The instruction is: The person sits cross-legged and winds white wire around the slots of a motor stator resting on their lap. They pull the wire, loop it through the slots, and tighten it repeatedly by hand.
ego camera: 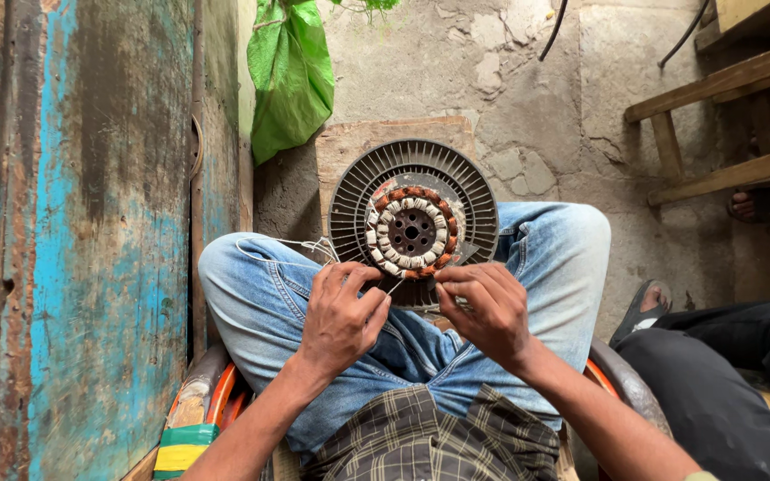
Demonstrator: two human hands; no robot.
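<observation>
- Person seated, knees up in blue jeans (260, 294); plaid shirt (421, 441) at bottom of view.
- Round grey slotted motor housing (474, 191) propped upright betw. the knees, its face toward the camera.
- Inside it: ring of copper coils (412, 230) w/ white insulation strips, dark hub w/ holes at centre.
- Left hand (342, 313) at lower-left rim of housing; fingers curled, pinching a thin white wire (278, 242) that loops off over the left knee.
- Right hand (485, 307) at lower-right rim; fingers bunched tight at the ring's lower edge, thumb to fingertips. Looks like a pinch on a small bit of winding, but what's in it is too small to tell.
- Both hands close together, just below the coil ring, nearly touching.
- Surroundings: worn blue-painted door (73, 223) at left; green plastic bag (287, 76) hanging above; cracked plaster wall (528, 98) behind; wooden frame (733, 116) upper right.
- Another person's dark trouser leg (733, 374) and sandal (643, 307) at right, well apart from the hands.
</observation>
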